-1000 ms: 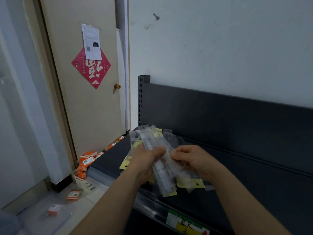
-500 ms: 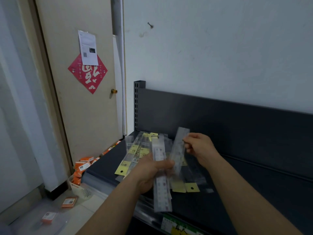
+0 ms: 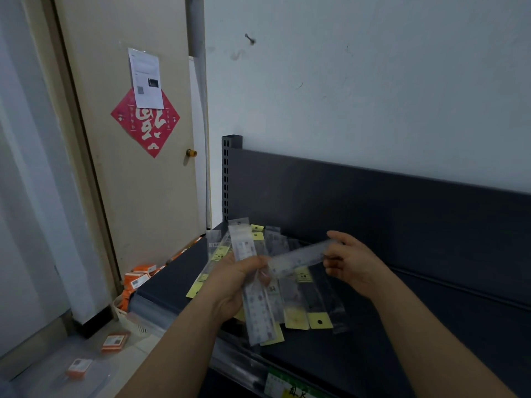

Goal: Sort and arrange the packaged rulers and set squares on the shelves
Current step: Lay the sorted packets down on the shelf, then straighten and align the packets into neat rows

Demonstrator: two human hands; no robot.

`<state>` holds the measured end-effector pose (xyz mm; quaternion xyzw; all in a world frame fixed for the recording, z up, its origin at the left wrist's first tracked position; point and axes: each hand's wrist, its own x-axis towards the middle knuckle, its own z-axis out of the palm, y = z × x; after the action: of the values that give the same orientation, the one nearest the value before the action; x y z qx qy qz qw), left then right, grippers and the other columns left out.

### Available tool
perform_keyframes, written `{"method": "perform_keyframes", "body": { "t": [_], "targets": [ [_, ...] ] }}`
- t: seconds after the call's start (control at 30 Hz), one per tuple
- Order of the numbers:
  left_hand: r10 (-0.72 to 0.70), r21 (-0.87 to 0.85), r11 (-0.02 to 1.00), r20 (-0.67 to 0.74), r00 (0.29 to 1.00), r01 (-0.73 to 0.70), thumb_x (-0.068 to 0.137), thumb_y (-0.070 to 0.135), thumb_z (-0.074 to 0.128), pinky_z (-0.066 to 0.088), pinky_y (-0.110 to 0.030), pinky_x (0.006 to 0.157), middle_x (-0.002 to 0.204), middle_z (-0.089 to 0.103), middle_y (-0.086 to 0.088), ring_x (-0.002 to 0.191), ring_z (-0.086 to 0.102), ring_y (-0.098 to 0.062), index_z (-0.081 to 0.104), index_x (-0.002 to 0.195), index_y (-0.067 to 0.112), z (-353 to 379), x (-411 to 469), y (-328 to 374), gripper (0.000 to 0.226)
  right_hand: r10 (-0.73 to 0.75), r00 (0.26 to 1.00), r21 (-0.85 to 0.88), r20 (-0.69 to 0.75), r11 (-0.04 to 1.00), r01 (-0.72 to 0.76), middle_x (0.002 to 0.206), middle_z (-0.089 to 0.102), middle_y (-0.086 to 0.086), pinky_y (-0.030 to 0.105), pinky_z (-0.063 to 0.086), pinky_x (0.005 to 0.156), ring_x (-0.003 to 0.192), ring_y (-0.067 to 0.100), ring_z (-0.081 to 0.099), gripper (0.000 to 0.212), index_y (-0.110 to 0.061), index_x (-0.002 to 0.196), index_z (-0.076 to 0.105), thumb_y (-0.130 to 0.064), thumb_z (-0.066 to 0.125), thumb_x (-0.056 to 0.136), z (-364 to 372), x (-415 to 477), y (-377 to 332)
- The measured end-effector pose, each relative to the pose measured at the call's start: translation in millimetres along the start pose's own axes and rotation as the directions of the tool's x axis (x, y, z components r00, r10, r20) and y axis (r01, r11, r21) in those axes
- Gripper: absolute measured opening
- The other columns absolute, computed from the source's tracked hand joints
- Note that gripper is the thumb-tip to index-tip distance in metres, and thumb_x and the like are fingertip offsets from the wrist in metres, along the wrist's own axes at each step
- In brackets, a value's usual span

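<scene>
My right hand (image 3: 353, 262) pinches one end of a long clear plastic ruler (image 3: 298, 258) in its see-through pack. The ruler lies sideways between my hands, tipped up a little toward the right. Its other end reaches the bunch of clear packed rulers (image 3: 254, 300) that my left hand (image 3: 235, 282) grips. That bunch points away from me (so the two cross). More packs with yellow tags (image 3: 319, 321) lie on the dark grey metal shelf (image 3: 402, 326) under my hands. I think the single ruler must turn to line up.
</scene>
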<state>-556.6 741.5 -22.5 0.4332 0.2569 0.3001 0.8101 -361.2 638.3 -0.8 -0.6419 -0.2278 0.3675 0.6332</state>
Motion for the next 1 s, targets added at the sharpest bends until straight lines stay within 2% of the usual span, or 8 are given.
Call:
{"method": "perform_keyframes", "body": {
  "t": [0.2, 0.33, 0.47, 0.57, 0.7, 0.77, 0.83, 1.0],
  "targets": [
    [-0.01, -0.261, 0.965, -0.095, 0.995, -0.015, 0.082, 0.025, 0.071, 0.054, -0.031, 0.067, 0.065, 0.054, -0.003, 0.058, 0.055, -0.015, 0.059, 0.098, 0.01, -4.5, 5.5, -8.0, 0.025, 0.04, 0.997, 0.372, -0.066, 0.928, -0.013, 0.088, 0.063, 0.018, 0.027, 0.059, 0.054, 0.072, 0.022, 0.067, 0.026, -0.005, 0.111, 0.05, 0.007, 0.055, 0.089, 1.8, -4.4, 5.0],
    [0.035, -0.201, 0.978, -0.087, 0.996, -0.052, 0.068, 0.019, 0.077, 0.052, -0.033, 0.068, 0.066, 0.057, -0.004, 0.058, 0.056, -0.016, 0.059, 0.091, 0.01, 9.4, 4.6, -17.5, 0.031, 0.045, 0.998, 0.374, 0.033, 0.926, -0.055, 0.073, 0.07, 0.015, 0.028, 0.059, 0.055, 0.064, 0.02, 0.071, 0.009, -0.003, 0.097, 0.054, 0.004, 0.054, 0.092, 22.8, -11.4, 14.4],
    [0.107, -0.109, 0.986, -0.181, 0.978, -0.128, 0.086, 0.007, 0.066, 0.059, -0.036, 0.064, 0.091, 0.068, -0.019, 0.078, 0.068, -0.029, 0.059, 0.104, 0.0, 18.0, 9.3, -19.8, 0.021, 0.029, 0.995, 0.08, 0.096, 0.996, -0.037, 0.09, 0.068, 0.015, 0.032, 0.058, 0.067, 0.075, 0.023, 0.069, 0.012, -0.001, 0.103, 0.06, -0.003, 0.058, 0.091, 39.2, -20.5, 22.6],
    [0.15, -0.111, 0.976, -0.272, 0.951, -0.185, 0.09, -0.002, 0.057, 0.06, -0.037, 0.062, 0.085, 0.068, -0.019, 0.071, 0.069, -0.028, 0.055, 0.097, 0.0, 17.1, 13.1, -13.3, 0.007, -0.061, 0.991, -0.272, 0.121, 0.958, 0.092, 0.085, 0.069, 0.008, 0.036, 0.055, 0.074, 0.075, 0.018, 0.064, 0.01, -0.007, 0.092, 0.07, -0.013, 0.062, 0.09, 40.3, -24.3, 27.1],
    [0.147, -0.154, 0.969, -0.268, 0.952, -0.193, 0.093, -0.011, 0.047, 0.057, -0.045, 0.075, 0.078, 0.071, -0.013, 0.067, 0.07, -0.021, 0.054, 0.1, 0.005, 5.2, 15.9, -4.4, 0.018, -0.231, 0.968, -0.658, 0.093, 0.716, 0.234, 0.077, 0.068, -0.002, 0.03, 0.054, 0.067, 0.071, 0.008, 0.062, 0.012, -0.02, 0.079, 0.07, -0.031, 0.07, 0.084, 36.8, -21.3, 30.7],
    [0.127, -0.116, 0.98, -0.268, 0.955, -0.163, 0.091, -0.012, 0.046, 0.059, -0.04, 0.067, 0.096, 0.066, -0.017, 0.069, 0.068, -0.021, 0.049, 0.117, 0.001, -5.7, 18.2, -4.6, 0.029, -0.19, 0.972, -0.786, 0.136, 0.577, 0.222, 0.066, 0.055, -0.003, 0.03, 0.044, 0.054, 0.06, 0.009, 0.051, 0.031, -0.022, 0.061, 0.056, -0.044, 0.073, 0.077, 41.6, -21.9, 35.7],
    [0.086, -0.074, 0.991, -0.276, 0.957, -0.111, 0.089, -0.013, 0.046, 0.058, -0.036, 0.06, 0.099, 0.062, -0.021, 0.074, 0.066, -0.024, 0.048, 0.123, -0.004, -13.5, 20.1, -7.6, 0.035, -0.177, 0.975, -0.865, 0.131, 0.46, 0.2, 0.074, 0.051, -0.006, 0.026, 0.039, 0.053, 0.066, 0.01, 0.05, 0.036, -0.029, 0.057, 0.048, -0.052, 0.071, 0.072, 49.2, -22.9, 39.5],
    [0.013, -0.073, 0.997, -0.226, 0.974, -0.03, 0.09, -0.014, 0.043, 0.057, -0.039, 0.065, 0.091, 0.058, -0.019, 0.076, 0.064, -0.026, 0.053, 0.106, -0.005, -17.9, 16.4, -13.4, 0.021, -0.107, 0.993, -0.755, 0.049, 0.647, 0.107, 0.081, 0.055, -0.013, 0.028, 0.052, 0.065, 0.075, 0.007, 0.058, 0.027, -0.028, 0.083, 0.051, -0.038, 0.075, 0.076, 50.9, -21.7, 34.2]
  ]
}}
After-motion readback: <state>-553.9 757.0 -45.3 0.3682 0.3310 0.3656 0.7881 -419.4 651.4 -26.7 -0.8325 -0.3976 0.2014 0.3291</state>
